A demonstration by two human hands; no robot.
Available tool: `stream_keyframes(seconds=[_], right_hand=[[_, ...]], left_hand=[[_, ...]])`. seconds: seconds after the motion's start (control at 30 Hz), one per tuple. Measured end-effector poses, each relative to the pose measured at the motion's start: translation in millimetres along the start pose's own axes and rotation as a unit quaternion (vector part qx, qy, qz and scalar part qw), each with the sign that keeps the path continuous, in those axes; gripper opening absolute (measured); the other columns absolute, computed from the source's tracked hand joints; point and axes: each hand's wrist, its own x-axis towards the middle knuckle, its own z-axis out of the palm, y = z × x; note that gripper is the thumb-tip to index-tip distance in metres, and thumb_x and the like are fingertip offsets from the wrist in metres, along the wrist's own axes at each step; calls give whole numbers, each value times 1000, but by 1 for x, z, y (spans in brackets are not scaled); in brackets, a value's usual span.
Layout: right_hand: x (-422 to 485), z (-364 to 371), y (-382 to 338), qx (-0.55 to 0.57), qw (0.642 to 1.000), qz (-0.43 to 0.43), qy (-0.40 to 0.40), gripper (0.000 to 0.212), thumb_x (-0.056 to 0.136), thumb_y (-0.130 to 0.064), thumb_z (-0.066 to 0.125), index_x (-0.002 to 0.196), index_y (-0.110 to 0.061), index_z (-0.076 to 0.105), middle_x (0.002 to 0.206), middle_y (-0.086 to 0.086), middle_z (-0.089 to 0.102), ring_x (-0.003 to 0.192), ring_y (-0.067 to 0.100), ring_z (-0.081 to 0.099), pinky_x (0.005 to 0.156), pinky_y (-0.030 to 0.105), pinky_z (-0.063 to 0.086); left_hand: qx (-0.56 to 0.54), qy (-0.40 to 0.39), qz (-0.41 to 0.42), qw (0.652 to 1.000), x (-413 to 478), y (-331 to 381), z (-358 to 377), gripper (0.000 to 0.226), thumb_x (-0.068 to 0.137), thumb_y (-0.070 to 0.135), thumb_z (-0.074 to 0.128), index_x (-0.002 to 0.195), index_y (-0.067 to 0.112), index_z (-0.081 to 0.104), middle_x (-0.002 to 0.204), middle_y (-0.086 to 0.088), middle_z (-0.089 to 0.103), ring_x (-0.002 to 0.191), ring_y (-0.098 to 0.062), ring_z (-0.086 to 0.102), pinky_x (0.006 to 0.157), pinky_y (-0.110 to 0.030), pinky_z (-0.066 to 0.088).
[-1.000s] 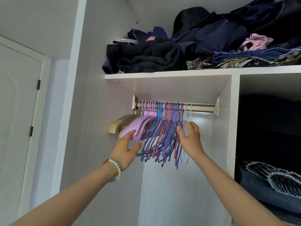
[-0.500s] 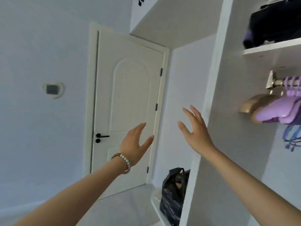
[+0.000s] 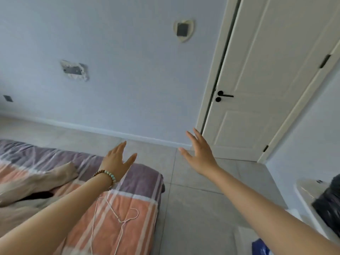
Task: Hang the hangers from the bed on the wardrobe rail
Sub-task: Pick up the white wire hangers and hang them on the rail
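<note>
Open and empty, the left hand [image 3: 117, 159] hovers over the bed's [image 3: 141, 172] corner, the right hand [image 3: 200, 155] beyond its edge. A white hanger [image 3: 120, 220] lies by that edge. Fetching looks underway: reach down, grasp it.

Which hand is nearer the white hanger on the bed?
The left hand, with the bead bracelet: it is over the bed where the hanger lies; the right hand is over the floor.

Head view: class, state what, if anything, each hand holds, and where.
Nothing: left hand and right hand are both open. The thin white wire hanger lies untouched on the striped orange-and-purple bedspread.
</note>
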Motion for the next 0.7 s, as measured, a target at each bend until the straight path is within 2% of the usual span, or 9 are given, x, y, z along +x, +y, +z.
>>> stream_keyframes(seconds=[0.17, 0.37, 0.5, 0.7], right_hand=[[7, 146, 3, 30, 988, 14, -148, 69, 91, -54, 45, 150, -29, 17, 159, -9, -3, 147, 12, 0, 119, 42, 10], [-12, 301, 26, 49, 956, 33, -287, 73, 90, -54, 48, 150, -28, 13, 159, -10, -4, 147, 14, 1, 118, 39, 14], [-40, 389, 44, 94, 930, 71, -349, 77, 88, -50, 54, 149, -25, 16, 159, -7, 2, 146, 13, 6, 117, 33, 15], [-96, 480, 71, 166, 876, 147, -427, 87, 81, -43, 68, 148, -21, 18, 155, 0, 14, 144, 16, 17, 115, 30, 21]], left_hand=[[15, -47, -162, 986, -28, -121, 58, 70, 90, 50, 45, 146, 13, 21, 151, -8, 29, 136, -29, 30, 111, -40, 29], [-7, -83, -333, 939, -72, -224, 136, 72, 90, 49, 45, 145, 10, 20, 150, -12, 29, 136, -33, 30, 111, -41, 28], [-63, -77, -398, 912, -97, -270, 187, 69, 92, 43, 46, 145, 7, 22, 150, -15, 30, 138, -29, 29, 111, -35, 24], [-141, -121, -494, 849, -136, -313, 260, 69, 93, 44, 43, 146, 10, 17, 150, -11, 30, 133, -29, 37, 108, -35, 29]])
